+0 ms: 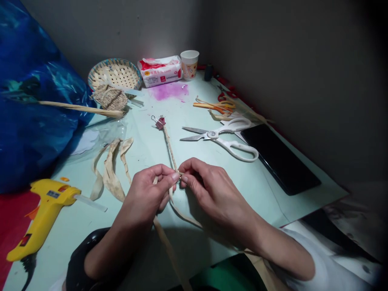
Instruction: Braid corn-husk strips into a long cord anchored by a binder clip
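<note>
Pinching the braided cord (pixel 170 150) below the binder clip (pixel 160 122), left hand (pixel 153 188) and right hand (pixel 209 186) meet, fingertips nearly closed around its strands.

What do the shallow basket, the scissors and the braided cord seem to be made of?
Basket: probably split bamboo or similar strips, matte and pale, with an open weave and blue on the rim.
Scissors: metal blades, greyish with a dull shine; handles look like smooth white plastic.
Braided cord: dry plant fibre, perhaps husk or raffia, matte and tan; exact fibre unclear.
</note>
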Demonstrator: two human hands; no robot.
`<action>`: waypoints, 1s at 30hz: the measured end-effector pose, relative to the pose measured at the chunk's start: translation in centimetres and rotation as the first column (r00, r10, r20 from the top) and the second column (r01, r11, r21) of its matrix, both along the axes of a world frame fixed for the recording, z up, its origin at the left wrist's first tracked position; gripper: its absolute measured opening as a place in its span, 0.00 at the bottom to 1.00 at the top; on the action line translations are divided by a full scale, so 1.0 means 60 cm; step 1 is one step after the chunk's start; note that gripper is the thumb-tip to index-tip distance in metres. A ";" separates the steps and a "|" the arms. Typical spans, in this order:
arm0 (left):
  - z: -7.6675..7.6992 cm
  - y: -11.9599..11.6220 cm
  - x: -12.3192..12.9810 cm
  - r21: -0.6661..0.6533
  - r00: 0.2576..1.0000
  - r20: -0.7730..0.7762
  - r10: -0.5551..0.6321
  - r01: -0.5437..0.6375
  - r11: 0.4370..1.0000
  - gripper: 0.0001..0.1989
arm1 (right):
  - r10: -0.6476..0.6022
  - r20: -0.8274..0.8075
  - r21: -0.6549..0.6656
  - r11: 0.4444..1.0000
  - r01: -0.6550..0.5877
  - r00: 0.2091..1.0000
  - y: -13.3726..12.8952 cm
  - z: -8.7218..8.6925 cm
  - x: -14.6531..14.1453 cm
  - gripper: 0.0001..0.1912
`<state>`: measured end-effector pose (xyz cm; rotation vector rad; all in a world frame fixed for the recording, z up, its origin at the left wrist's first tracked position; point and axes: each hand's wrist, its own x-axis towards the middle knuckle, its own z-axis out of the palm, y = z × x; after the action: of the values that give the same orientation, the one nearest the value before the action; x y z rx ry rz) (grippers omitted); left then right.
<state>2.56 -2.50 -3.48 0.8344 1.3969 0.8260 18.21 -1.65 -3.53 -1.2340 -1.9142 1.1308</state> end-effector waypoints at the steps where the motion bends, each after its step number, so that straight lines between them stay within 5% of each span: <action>1: 0.000 0.001 0.000 -0.003 1.000 0.012 0.000 0.000 1.000 0.11 | -0.003 0.004 -0.002 1.000 0.003 1.000 0.000 0.000 0.001 0.06; 11: 0.003 0.002 0.004 -0.030 0.995 0.090 0.051 -0.048 0.998 0.08 | 0.004 0.129 0.039 0.999 -0.009 0.992 0.007 0.006 0.017 0.06; 16: 0.000 -0.002 0.008 0.005 0.992 0.110 0.067 -0.068 0.998 0.08 | -0.185 0.195 0.382 0.919 0.099 0.963 -0.001 0.028 0.044 0.08; 18: 0.001 -0.005 0.011 0.026 0.987 0.148 0.069 -0.074 0.997 0.09 | -0.163 0.170 0.430 0.900 0.076 0.972 -0.013 0.045 0.041 0.06; 25: 0.010 -0.013 0.020 0.062 0.980 0.139 0.143 -0.153 0.986 0.09 | 0.135 0.330 0.153 0.969 -0.194 0.934 -0.072 0.040 -0.040 0.05; 30: 0.000 -0.014 0.014 0.090 0.966 0.210 0.151 -0.173 0.981 0.09 | 0.205 0.266 0.088 0.968 -0.235 0.942 -0.091 0.036 -0.015 0.07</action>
<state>3.39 -3.35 -3.50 0.7021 1.2602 1.0903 17.34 -7.09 -1.40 -1.1678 -2.3273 0.9863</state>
